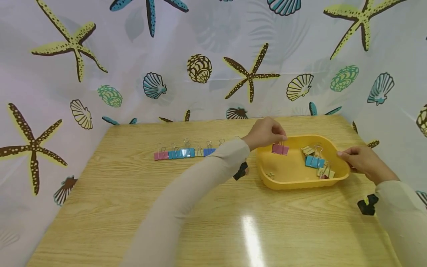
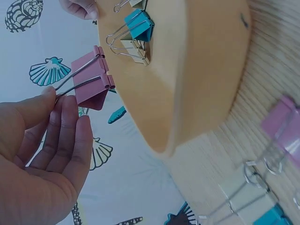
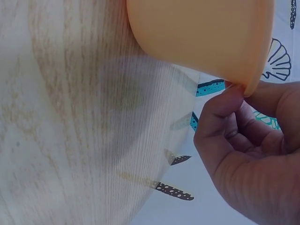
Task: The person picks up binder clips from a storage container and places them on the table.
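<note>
My left hand [image 1: 265,132] pinches a pink binder clip [image 1: 280,149] by its wire handles, over the left side of a yellow plastic basket [image 1: 283,183]. In the left wrist view the clip [image 2: 89,77] hangs from the fingertips beside the basket's rim. My right hand [image 1: 361,161] pinches the basket's right rim between thumb and fingers, as the right wrist view also shows. Inside the basket lie a blue binder clip [image 1: 314,162] and several pale yellow clips [image 1: 307,150], mostly towards the right end.
Left of the basket, binder clips stand in a row on the wooden table [image 1: 133,207]: a pink clip [image 1: 161,155], light blue clips [image 1: 181,153] and a dark blue clip [image 1: 209,151] among them. My left sleeve hides part of the row. A patterned curtain [image 1: 207,40] hangs behind.
</note>
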`<action>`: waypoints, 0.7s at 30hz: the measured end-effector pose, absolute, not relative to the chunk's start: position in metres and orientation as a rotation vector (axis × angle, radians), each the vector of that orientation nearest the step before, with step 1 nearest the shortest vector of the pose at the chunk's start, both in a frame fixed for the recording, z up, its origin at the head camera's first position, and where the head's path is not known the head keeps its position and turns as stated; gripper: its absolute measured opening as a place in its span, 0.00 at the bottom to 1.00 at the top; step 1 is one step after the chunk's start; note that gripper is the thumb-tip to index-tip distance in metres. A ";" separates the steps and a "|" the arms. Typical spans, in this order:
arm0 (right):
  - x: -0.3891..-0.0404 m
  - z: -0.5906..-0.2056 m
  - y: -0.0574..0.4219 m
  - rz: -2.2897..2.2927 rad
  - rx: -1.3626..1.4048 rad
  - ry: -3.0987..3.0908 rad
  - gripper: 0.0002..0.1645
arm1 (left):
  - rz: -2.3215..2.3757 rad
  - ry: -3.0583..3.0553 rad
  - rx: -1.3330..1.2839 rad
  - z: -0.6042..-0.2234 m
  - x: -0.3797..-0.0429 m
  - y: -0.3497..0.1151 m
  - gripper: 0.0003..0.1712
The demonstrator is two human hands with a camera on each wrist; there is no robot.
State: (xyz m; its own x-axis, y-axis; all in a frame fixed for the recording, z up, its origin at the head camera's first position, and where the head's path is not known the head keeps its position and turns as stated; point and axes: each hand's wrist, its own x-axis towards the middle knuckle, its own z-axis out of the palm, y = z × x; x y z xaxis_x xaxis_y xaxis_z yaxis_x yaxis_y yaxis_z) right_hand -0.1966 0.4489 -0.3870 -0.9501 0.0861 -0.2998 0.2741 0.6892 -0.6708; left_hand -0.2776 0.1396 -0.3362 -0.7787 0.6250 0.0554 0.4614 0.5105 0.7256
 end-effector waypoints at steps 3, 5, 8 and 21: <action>-0.196 -0.388 0.449 -1.113 0.285 2.656 0.31 | 1.130 2.530 0.923 -0.335 -0.276 0.123 0.07; -0.196 -0.388 0.449 -1.109 0.286 2.662 0.32 | 1.128 2.533 0.926 -0.336 -0.277 0.111 0.07; -0.197 -0.390 0.450 -1.099 0.293 2.673 0.34 | 1.114 2.552 0.928 -0.339 -0.280 0.092 0.07; -0.199 -0.392 0.450 -1.097 0.304 2.674 0.39 | 1.091 2.583 0.724 -0.356 -0.283 -0.002 0.08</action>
State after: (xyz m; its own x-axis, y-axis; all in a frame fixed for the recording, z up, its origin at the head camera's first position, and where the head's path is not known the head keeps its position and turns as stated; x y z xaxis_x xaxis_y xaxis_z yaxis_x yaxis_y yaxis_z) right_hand -0.1988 0.4502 -0.3921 -0.9509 0.1020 -0.2922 0.2778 0.6975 -0.6606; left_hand -0.2830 -0.0017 -0.3559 -0.8468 0.5309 -0.0318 0.3474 0.5975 0.7227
